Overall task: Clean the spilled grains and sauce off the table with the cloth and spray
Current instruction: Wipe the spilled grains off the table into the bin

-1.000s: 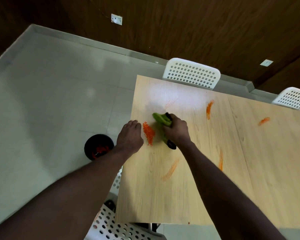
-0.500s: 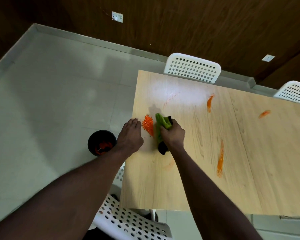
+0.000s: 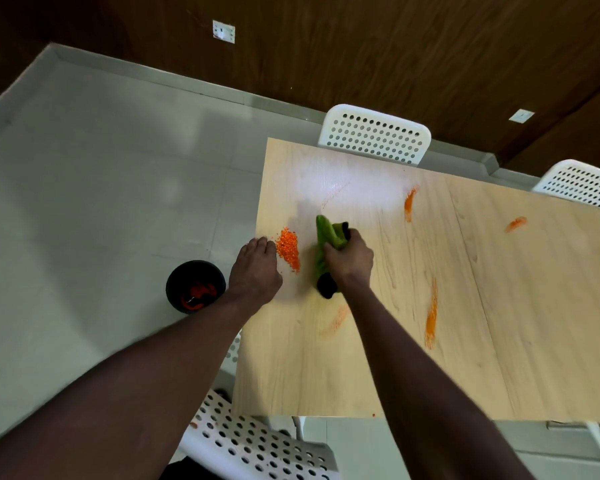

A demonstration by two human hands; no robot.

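Leftmost, we see a black bin standing on the grey floor just off the table's left edge, with something orange inside it. Above it on the dark wood wall is a white socket plate. Near us, a white perforated chair is tucked under the near left corner of the pale wooden table. Our left hand sits at the table's left edge, back upward and fingers bent down; we cannot tell whether anything lies under the palm. Its fingertips are just beside a small heap of orange grains lying on the tabletop. To the right of the heap, with a strip of bare wood between them, is the green and black cloth, bunched up and pressed on the table. Our right hand grips it from above, fingers curled round the bundle. The two hands are apart, with the grains between them. A faint orange sauce smear shows just nearer us than the cloth. Further right, another white chair stands at the far edge. Then come a short sauce streak, a long one and a small one, all well apart. A third chair is at the far right.
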